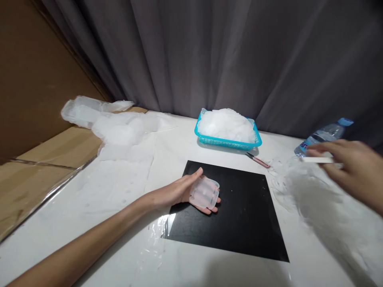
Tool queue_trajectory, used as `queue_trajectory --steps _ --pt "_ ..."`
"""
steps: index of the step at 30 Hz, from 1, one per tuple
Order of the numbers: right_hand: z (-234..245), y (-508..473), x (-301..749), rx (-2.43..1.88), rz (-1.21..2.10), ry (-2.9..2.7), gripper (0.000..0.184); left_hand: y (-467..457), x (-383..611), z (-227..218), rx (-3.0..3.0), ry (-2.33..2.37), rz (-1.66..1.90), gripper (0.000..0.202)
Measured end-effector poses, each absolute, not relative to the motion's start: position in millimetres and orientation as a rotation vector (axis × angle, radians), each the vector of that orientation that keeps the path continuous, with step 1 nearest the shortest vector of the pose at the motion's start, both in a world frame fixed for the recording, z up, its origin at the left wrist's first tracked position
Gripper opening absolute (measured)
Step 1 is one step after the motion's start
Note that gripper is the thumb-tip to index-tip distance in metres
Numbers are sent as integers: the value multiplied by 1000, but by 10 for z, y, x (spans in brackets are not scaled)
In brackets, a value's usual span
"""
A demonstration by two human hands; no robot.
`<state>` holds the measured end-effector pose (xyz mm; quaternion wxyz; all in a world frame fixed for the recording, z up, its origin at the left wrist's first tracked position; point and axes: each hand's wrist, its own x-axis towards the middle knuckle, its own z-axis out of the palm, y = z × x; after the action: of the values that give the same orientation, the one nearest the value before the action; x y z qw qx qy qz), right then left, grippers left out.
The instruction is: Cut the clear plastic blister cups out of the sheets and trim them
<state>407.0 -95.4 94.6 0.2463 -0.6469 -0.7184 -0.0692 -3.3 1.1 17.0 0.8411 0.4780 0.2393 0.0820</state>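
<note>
The left hand [181, 190] is supporting a cloudy plastic piece [205, 193], thin and round-cornered, on its flat palm with unclenched fingers, over the smooth black sheet [239, 223]. The right hand [356, 169], being blurred, is seemingly grasping a slim white stick [317, 160] near the clear bottle [326, 133].

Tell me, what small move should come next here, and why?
Probably bring the right hand, with its slim white stick, over toward the translucent plastic piece. That piece lies on the open left hand above the black sheet, while the stick is well off to the right, so the two seem too far apart to be used together.
</note>
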Motion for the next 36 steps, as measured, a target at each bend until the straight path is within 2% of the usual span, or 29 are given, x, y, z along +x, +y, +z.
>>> queue_trajectory --steps 1,5,8,14,20,30,36 --pt "877 -903 3792 -1716 -236 -2002 24 2 -27 164 984 490 170 76" --pt "541 -857 2734 -1279 98 -2196 16 -49 6 163 900 434 191 83" --pt "331 -937 2364 -1085 148 -2166 16 -86 22 191 881 400 200 83" --pt "190 -1024 2363 -1144 303 -1913 16 -112 20 257 880 387 168 87" --pt "111 -1008 2272 -1257 498 -1816 3 -125 27 250 874 363 195 80" --pt "97 -1014 2254 -1309 659 -1628 27 -146 55 229 901 374 161 75" --pt "92 -1015 2214 -1330 668 -1552 25 -153 58 214 874 341 166 75"
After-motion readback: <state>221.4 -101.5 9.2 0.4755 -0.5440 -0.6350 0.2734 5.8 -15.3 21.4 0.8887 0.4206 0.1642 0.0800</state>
